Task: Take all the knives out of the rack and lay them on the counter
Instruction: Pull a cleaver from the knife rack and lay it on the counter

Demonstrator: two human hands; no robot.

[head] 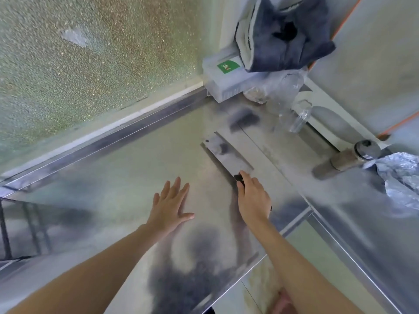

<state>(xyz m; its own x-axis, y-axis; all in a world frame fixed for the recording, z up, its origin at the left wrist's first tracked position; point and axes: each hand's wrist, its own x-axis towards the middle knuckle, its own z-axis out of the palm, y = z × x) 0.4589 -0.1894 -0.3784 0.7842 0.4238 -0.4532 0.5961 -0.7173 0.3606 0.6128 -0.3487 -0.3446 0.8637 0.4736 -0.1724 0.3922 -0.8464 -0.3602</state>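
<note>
A broad cleaver (227,154) lies flat on the steel counter (127,168), its blade pointing away from me and a hole near the far corner. My right hand (252,197) covers its dark handle with the fingers wrapped over it. My left hand (171,206) rests flat on the counter to the left of the knife, fingers spread, holding nothing. No knife rack shows in this view.
A clear plastic box with a green label (226,81) and a dark blue cloth (283,32) sit in the far corner. Clear bottles (292,103), a lidded jar on its side (356,155) and crumpled foil (401,177) line the right side. A frosted window fills the left.
</note>
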